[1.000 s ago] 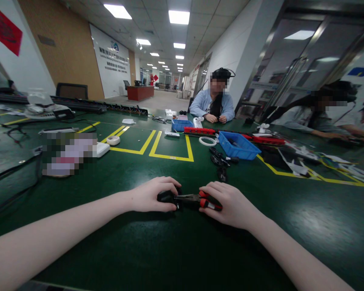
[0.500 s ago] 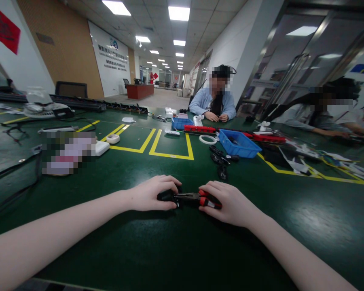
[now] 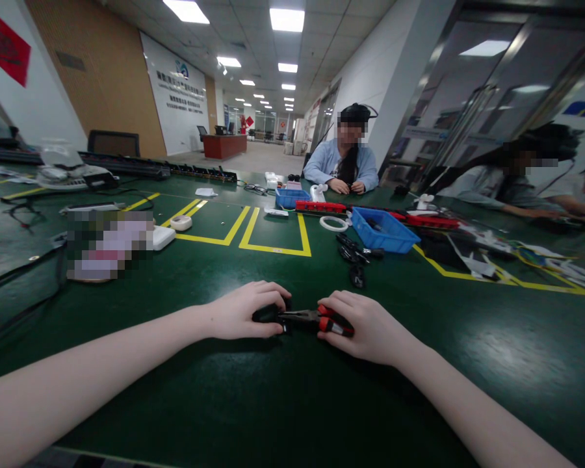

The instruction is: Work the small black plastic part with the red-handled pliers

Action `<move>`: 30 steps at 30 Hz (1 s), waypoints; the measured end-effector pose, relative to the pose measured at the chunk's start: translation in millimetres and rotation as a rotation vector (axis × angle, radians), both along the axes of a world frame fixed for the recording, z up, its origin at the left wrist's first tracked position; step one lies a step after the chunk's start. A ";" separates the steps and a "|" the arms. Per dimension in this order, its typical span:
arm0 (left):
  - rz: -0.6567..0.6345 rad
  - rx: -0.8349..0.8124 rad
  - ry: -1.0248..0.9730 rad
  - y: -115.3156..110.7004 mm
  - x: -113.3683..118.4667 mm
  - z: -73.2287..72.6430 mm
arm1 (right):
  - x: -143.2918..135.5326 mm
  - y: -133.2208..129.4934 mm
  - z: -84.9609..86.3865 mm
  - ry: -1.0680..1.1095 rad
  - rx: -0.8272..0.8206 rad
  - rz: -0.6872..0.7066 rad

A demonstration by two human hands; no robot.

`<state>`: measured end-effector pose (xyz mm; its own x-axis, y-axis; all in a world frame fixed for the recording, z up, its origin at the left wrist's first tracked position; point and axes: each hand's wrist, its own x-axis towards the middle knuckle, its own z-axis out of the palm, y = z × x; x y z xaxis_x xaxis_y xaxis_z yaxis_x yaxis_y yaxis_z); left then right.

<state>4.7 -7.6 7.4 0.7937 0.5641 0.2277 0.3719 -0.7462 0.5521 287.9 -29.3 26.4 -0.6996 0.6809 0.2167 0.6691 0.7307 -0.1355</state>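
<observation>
Needle-nose pliers (image 3: 314, 317) with red and black handles sit low over the green table (image 3: 292, 403), the handles wrapped by the curled fingers of the right hand (image 3: 368, 328). Opposite, the left hand (image 3: 246, 313) pinches a small black part (image 3: 264, 314) between thumb and bent fingers, just at the pliers' tips; whether the tips grip it, I cannot tell. Beyond the hands, a bundle of black cables (image 3: 353, 252) lies near a blue bin (image 3: 392, 240). To the left, a white box (image 3: 162, 238) and a roll of tape (image 3: 181, 223) rest close together, with outlines of yellow tape (image 3: 275, 250) to their right. Farther off, a white ring (image 3: 334, 224) lies flat near a red strip (image 3: 320, 207). Across the table sits a co-worker (image 3: 370, 162) in light blue, and behind, a reddish desk (image 3: 224, 147) stands on the floor.
</observation>
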 end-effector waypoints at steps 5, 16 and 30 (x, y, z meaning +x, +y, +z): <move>0.009 0.005 0.022 -0.7 -0.4 0.7 | 0.5 -0.4 2.1 -0.018 0.029 0.011; 0.007 0.002 0.024 -1.9 0.3 3.2 | 2.7 0.6 2.4 0.001 0.024 0.010; 0.007 0.012 0.024 -2.1 0.6 3.0 | 0.8 1.8 -3.4 0.017 -0.024 0.005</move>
<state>5.3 -9.7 10.5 0.7950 0.5670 0.2156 0.3901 -0.7501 0.5339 288.7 -27.5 23.0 -0.6996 0.6822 0.2123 0.6626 0.7307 -0.1646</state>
